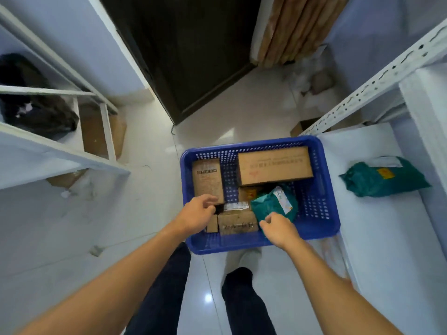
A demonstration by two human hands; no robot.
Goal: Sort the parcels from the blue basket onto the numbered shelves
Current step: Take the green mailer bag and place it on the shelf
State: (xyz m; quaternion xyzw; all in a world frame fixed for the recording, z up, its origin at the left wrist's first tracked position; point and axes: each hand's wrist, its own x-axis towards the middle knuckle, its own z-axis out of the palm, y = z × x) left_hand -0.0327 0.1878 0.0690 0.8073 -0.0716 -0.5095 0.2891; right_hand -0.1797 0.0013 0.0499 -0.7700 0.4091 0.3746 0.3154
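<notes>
Head view. Basket [321, 213] lies just beyond both wrists, parcels inside. Right hand [278, 229] is curled, pinching the bag [273, 205] at its near edge. Left hand [197, 213] is half-curled at the box [208, 182] end; grip unclear. The bag likely needs a fuller hold before lifting clear.

Glossy white floor [217, 112], dark door [188, 44] (pale walls [72, 32])

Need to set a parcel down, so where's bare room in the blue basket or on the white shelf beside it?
Bare: blue basket floor between green bag and right wall; a strip between narrow box and large box; white shelf on the near side of the green parcel. Crowded: basket's near-left corner, with small boxes.
</notes>
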